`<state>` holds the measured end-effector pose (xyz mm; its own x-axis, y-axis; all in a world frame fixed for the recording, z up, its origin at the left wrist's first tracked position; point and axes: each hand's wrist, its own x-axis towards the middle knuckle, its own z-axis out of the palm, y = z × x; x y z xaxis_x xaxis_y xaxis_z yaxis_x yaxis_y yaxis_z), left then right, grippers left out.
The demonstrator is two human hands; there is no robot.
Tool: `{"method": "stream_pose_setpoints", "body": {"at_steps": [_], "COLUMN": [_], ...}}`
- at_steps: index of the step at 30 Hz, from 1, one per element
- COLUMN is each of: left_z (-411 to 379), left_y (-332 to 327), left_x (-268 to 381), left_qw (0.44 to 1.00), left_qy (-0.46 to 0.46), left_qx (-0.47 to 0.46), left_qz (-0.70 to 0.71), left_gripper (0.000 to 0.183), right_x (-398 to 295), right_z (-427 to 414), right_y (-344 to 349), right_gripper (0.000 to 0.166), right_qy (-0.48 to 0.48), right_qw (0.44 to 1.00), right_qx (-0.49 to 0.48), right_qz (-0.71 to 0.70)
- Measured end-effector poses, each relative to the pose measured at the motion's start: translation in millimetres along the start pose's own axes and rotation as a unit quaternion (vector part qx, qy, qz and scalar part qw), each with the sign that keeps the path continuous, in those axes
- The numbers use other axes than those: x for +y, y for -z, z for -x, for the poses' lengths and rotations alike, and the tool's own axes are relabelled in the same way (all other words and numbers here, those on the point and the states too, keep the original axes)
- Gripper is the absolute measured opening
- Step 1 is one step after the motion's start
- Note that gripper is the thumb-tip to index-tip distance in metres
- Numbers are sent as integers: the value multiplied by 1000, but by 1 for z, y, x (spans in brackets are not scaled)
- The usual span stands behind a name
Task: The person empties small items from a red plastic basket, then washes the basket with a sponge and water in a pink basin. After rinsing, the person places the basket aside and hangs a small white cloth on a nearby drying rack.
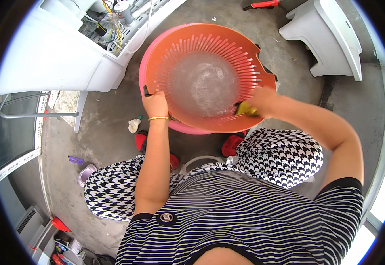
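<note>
An orange slotted plastic basket [192, 39] leans inside a pink basin [143, 66] in front of me, its lower part in cloudy, foamy water [202, 82]. My left hand [156, 104] grips the basket's rim beside a black handle piece [147, 91]. A yellow-green scrubbing cloth or sponge [246, 109] is in my right hand [263, 101], pressed to the basket's inner wall on the right. That hand is blurred, and its fingers are partly hidden.
At left stands a white appliance housing [63, 59] with exposed wires [114, 36]. A white plastic stool [328, 36] lies tipped at the upper right, near a red-handled tool [263, 4]. Crumpled tissue [134, 126], a purple object [75, 160] and a pale clog [87, 174] are on the concrete floor.
</note>
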<state>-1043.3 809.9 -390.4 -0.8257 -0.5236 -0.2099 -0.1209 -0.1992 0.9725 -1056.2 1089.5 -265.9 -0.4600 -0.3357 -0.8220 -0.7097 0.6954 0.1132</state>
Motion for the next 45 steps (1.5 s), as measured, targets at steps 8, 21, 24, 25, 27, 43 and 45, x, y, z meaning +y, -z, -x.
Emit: {"method": "stream_pose_setpoints", "body": {"at_steps": [8,21,24,25,27,43,45], "left_z": [12,15,15,16,19,26,26], "left_y": [3,1,-5,-5,-4,-11,-10], "left_x": [39,14,9,5,1,6,5], "left_qw": [968,997,996,996,995,995,995], "left_qy": [46,25,17,10,11,5,6], "left_qx": [-151,-6,-5,1,10,29,30], "left_qz": [-193,-78,-82,-86,-102,-92,-98], "left_gripper": [38,21,18,16,12,6,6], "right_x": [93,-31,-67,-77,-95,-29,-70], "right_z": [-88,-255,-293,-298,-305,-277,-295], "right_y": [76,-57,-86,-79,-60,-77,-81], "right_gripper": [30,44,42,41,40,38,37], "right_qy": [-80,-98,-1,13,42,-72,-46], "right_qw": [864,982,999,999,987,957,979], "right_qx": [413,107,29,37,65,98,42], "right_qz": [278,125,39,-16,-143,-263,-197]}}
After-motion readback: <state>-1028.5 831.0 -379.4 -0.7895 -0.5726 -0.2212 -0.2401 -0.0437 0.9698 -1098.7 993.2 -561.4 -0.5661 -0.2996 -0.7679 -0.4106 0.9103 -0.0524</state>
